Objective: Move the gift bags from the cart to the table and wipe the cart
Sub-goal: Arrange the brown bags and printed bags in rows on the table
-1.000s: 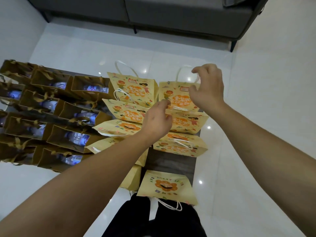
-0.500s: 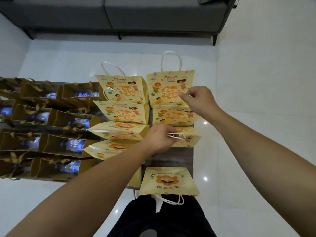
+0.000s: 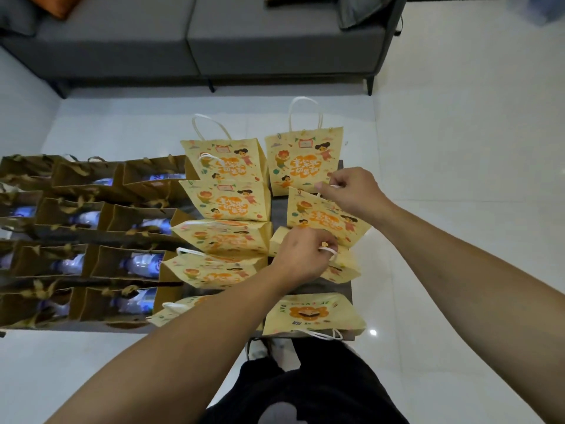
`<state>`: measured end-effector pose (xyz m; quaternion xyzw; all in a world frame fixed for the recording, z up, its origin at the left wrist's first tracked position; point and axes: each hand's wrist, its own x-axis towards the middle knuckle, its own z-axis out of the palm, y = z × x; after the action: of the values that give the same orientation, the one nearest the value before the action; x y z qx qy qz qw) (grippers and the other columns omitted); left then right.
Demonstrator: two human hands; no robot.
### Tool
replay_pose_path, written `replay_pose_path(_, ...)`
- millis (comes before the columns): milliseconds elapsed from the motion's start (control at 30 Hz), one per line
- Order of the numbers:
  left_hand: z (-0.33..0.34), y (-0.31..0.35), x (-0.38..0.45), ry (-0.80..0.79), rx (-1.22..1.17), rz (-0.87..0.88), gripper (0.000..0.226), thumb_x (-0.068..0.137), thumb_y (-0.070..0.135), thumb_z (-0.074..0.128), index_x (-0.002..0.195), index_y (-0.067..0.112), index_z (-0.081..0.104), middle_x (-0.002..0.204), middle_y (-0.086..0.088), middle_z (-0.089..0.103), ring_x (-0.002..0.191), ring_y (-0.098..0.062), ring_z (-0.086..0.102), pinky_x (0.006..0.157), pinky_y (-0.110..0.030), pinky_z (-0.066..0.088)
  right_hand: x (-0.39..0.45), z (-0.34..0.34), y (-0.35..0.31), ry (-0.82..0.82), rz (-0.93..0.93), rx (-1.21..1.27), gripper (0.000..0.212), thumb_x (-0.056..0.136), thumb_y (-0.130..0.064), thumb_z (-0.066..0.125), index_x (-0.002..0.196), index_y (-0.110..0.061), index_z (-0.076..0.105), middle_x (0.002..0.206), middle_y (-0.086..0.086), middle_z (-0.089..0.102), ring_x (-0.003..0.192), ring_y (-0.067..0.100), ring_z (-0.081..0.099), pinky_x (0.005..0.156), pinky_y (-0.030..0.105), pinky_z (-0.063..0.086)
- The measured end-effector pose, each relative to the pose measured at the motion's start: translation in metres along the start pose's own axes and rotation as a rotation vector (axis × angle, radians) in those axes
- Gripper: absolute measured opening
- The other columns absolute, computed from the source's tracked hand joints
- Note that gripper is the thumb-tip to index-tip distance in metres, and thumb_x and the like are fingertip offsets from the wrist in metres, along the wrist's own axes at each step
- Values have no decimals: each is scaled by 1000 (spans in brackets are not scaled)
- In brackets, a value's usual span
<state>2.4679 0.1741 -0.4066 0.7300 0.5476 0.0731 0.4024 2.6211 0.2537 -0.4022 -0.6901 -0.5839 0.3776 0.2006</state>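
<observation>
- White tiled floor (image 3: 458, 179), grey sofa (image 3: 214, 35) behind.
- Yellow gift bags (image 3: 226, 203) stand in two rows on the dark cart (image 3: 278, 206).
- Left hand (image 3: 301, 255) grips a bag's white handle (image 3: 328, 250).
- Right hand (image 3: 351, 191) pinches the tilted bag (image 3: 324, 217) by its top.

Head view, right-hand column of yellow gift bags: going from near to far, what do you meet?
Flat-lying yellow bag with the sun face → bag whose white handle the left hand grips → tilted bag the right hand pinches at its top → upright bag → grey sofa.
</observation>
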Motion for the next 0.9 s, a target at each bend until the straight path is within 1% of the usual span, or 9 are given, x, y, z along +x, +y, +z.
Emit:
replay_pose_path(100,2,0,-10,-5,-1,3,23,89,15,61,100,27,78,99,2,75,89,-18,63,81,-37,55,-5,1,-3,20,19,-7,38,91,-36,71,75,-2,66,65,0,54,61,11,48,53,25,34)
replay_pose_path(200,4,-2,-15,-4,-5,9,23,89,15,61,100,26,78,92,2,75,83,-19,63,77,-36,55,-5,-2,-8,62,44,50,34,92,-33,70,75,-4,65,68,-3,58,65,4,51,55,23,36)
replay_pose_path(300,7,-1,-21,-5,-4,2,24,91,16,60,103,26,77,90,1,73,80,-19,62,74,-34,53,-2,-6,-10,85,48,41,35,94,-32,69,71,-8,60,68,-10,51,66,-3,45,56,20,33)
replay_pose_path(433,13,3,-23,-5,-27,-33,23,92,18,59,104,28,75,93,0,71,84,-20,59,74,-34,51,7,-9,-19,95,11,46,37,93,-33,69,70,-7,57,75,6,61,75,11,58,58,25,39)
replay_pose_path(533,13,1,-22,-5,-31,-29,22,91,17,59,103,26,76,96,2,73,84,-18,59,76,-34,52,17,-6,-27,88,-14,48,38,92,-35,69,68,-9,56,94,14,71,96,23,65,75,37,53)
replay_pose_path(600,11,0,-21,1,-46,-34,22,91,15,60,103,24,76,94,3,72,80,-15,58,73,-33,51,24,-4,-31,78,-26,24,36,93,-37,69,74,-7,62,95,12,69,97,24,63,83,40,53)
replay_pose_path(733,11,-2,-20,-2,-58,-66,21,89,15,62,100,25,76,88,3,72,80,-16,60,75,-36,54,32,5,-30,41,-16,-25,37,94,-39,68,88,-3,69,90,10,66,88,24,61,73,36,50)
replay_pose_path(833,13,-5,-19,-8,-51,-79,20,89,17,62,99,26,77,91,3,73,86,-17,61,80,-37,54,29,8,-22,-3,-34,-71,28,94,-38,67,92,-11,70,85,0,64,92,24,64,73,34,51)
replay_pose_path(900,13,-6,-19,-7,-50,-104,20,89,18,61,98,28,76,95,4,72,90,-17,61,82,-37,53,21,6,-19,-7,-11,-13,26,92,-37,70,109,-17,71,101,-1,67,102,23,65,83,41,57)
